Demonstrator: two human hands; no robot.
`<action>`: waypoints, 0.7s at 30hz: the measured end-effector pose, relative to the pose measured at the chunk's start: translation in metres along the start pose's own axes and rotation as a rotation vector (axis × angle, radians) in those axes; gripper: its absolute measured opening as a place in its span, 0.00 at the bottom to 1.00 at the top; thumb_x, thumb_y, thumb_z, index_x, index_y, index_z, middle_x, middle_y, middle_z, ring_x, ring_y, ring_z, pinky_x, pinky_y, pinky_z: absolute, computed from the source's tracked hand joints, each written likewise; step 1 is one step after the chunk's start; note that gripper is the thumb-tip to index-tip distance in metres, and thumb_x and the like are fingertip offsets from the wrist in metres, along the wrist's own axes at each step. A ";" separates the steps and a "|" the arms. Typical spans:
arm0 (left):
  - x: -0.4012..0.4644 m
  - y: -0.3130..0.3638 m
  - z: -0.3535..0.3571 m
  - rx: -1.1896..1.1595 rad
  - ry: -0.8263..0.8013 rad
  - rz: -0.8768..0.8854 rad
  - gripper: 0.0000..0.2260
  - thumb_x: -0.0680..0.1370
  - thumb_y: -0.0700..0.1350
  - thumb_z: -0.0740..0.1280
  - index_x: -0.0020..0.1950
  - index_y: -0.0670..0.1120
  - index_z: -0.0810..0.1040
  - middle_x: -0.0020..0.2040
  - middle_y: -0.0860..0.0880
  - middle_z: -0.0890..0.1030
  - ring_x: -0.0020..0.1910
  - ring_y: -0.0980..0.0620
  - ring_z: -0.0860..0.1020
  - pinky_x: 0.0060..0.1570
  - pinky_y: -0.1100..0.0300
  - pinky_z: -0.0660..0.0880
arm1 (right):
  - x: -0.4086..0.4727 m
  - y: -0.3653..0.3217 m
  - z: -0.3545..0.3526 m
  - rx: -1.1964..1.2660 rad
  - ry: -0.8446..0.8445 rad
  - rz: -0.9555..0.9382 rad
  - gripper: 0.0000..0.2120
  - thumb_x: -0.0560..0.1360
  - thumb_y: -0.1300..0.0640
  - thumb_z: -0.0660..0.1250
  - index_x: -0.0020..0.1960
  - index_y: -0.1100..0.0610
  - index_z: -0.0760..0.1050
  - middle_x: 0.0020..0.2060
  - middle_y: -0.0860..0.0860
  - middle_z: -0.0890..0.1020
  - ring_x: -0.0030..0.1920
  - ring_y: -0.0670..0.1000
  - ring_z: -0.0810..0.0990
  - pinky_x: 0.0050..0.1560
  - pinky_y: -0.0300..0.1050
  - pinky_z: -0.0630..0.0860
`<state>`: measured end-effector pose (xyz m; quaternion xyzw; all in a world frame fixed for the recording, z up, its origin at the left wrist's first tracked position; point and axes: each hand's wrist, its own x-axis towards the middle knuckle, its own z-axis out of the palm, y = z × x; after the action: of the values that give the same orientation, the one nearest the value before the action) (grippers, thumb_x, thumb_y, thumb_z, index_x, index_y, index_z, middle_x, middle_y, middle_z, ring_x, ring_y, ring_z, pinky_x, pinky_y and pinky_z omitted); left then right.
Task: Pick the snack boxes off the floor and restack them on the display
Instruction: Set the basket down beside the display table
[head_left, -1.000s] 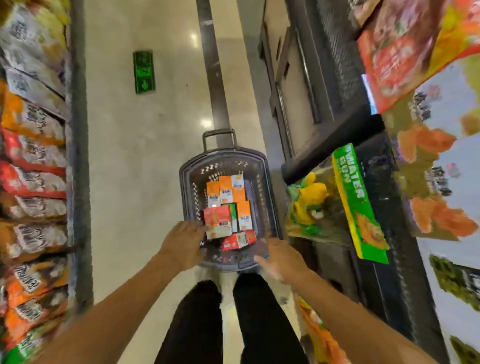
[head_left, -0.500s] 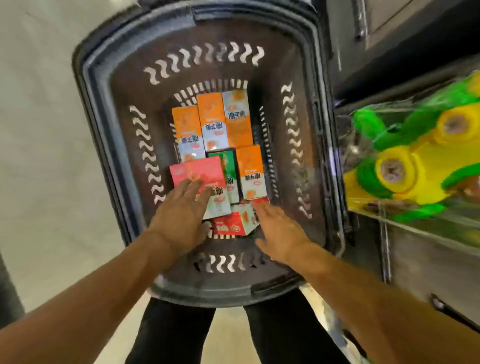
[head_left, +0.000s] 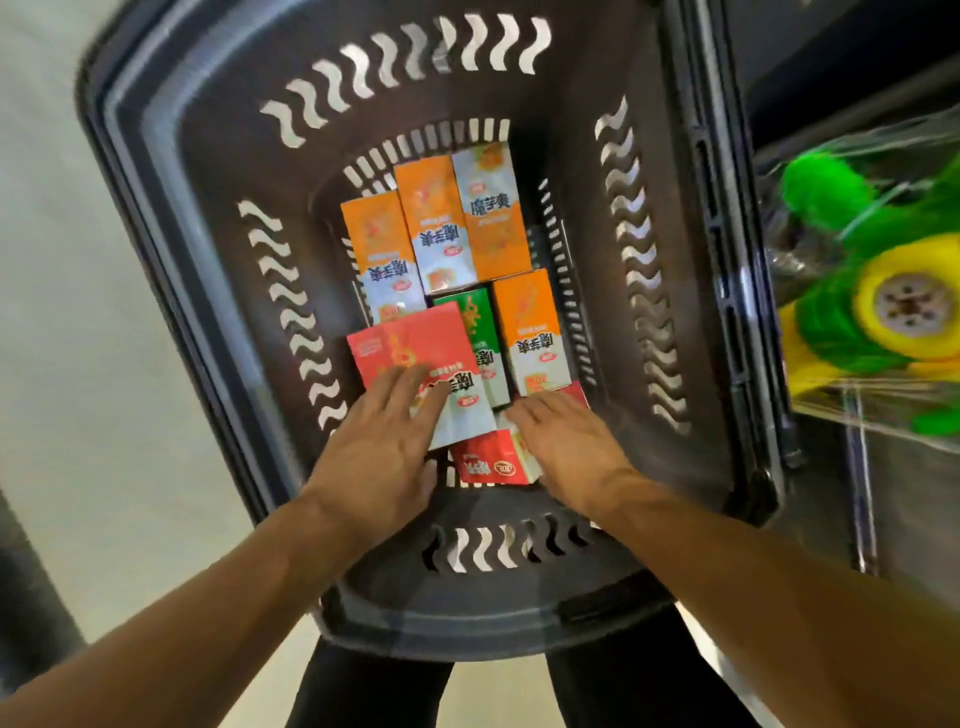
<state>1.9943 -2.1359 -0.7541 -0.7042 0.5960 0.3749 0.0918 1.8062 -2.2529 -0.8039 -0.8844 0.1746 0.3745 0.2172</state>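
A dark plastic shopping basket (head_left: 218, 270) stands on the floor and holds several snack boxes. Orange boxes (head_left: 434, 218) fill its far end, with a green box (head_left: 475, 322) and another orange one (head_left: 530, 327) in the middle. A pink-red box (head_left: 410, 343) lies on top at the near left. My left hand (head_left: 384, 447) rests on it with straight fingers. A small red box (head_left: 485, 465) lies at the near end. My right hand (head_left: 561, 441) reaches over that red box, fingers extended and touching the boxes.
Pale floor (head_left: 67, 312) lies left of the basket. On the right, a low shelf holds green and yellow toys (head_left: 872, 306) wrapped in clear plastic. My dark trouser legs (head_left: 363, 691) show below the basket's near rim.
The view has dropped from the whole aisle to close over the basket. Both hands went from its near rim down onto the boxes inside.
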 end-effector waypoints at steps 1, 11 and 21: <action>0.002 0.001 -0.005 0.026 0.007 0.030 0.36 0.73 0.47 0.71 0.78 0.42 0.63 0.77 0.39 0.63 0.76 0.36 0.61 0.72 0.41 0.66 | -0.005 0.001 -0.007 0.031 -0.005 -0.006 0.35 0.68 0.60 0.76 0.72 0.54 0.65 0.68 0.52 0.73 0.71 0.54 0.68 0.74 0.48 0.61; 0.094 0.013 -0.049 0.589 -0.361 0.286 0.41 0.77 0.49 0.70 0.82 0.49 0.47 0.81 0.43 0.51 0.80 0.41 0.45 0.78 0.45 0.41 | -0.028 0.009 -0.028 0.157 0.001 0.010 0.33 0.71 0.59 0.75 0.71 0.52 0.62 0.67 0.51 0.70 0.70 0.53 0.67 0.73 0.46 0.61; 0.129 0.047 -0.029 0.871 -0.545 0.291 0.28 0.80 0.51 0.65 0.79 0.53 0.60 0.81 0.43 0.51 0.79 0.41 0.49 0.77 0.44 0.53 | -0.020 0.011 -0.013 0.140 0.054 0.020 0.36 0.70 0.62 0.74 0.73 0.54 0.61 0.67 0.53 0.69 0.69 0.55 0.67 0.73 0.48 0.62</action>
<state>1.9649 -2.2644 -0.8013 -0.3879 0.7425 0.2712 0.4740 1.7953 -2.2660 -0.7844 -0.8749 0.2150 0.3397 0.2699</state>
